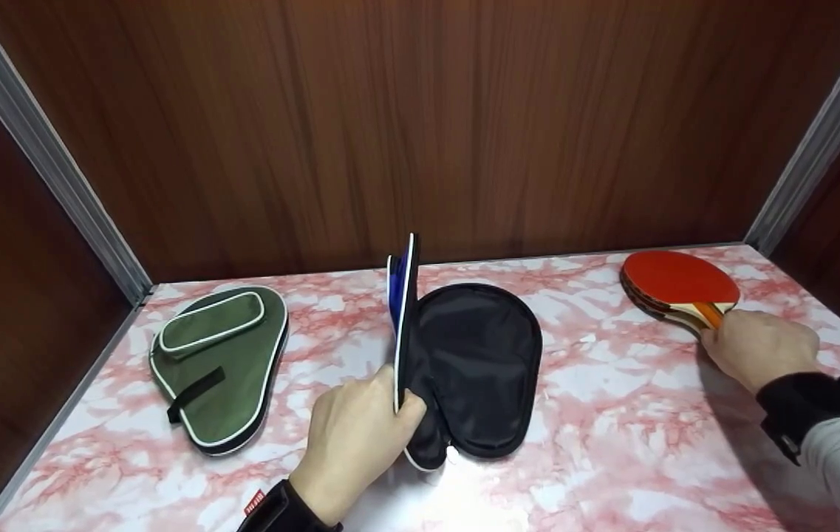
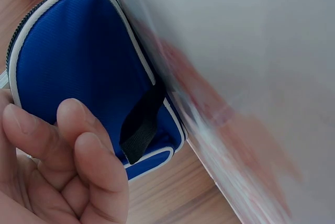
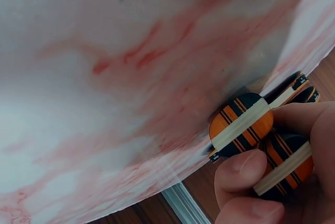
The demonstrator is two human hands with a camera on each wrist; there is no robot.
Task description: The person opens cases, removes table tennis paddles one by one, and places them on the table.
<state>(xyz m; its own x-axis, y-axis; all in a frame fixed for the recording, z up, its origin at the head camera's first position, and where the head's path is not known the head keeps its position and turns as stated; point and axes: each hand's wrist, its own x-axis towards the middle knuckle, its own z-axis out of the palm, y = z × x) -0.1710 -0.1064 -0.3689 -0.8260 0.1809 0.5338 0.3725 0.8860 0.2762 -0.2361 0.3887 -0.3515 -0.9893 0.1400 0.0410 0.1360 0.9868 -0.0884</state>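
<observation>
blue case (image 1: 403,295) flap held upright, pinched by left hand (image 1: 353,443); right hand (image 1: 756,347) grips paddle handles (image 3: 251,140) (two stacked).

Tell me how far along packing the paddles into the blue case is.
Early stage. The blue case is already unzipped, and the left hand holds its lid upright. The right hand grips the handles of the stacked paddles, which lie on the table. Moving them inside and closing remain. The green case lies shut.
</observation>
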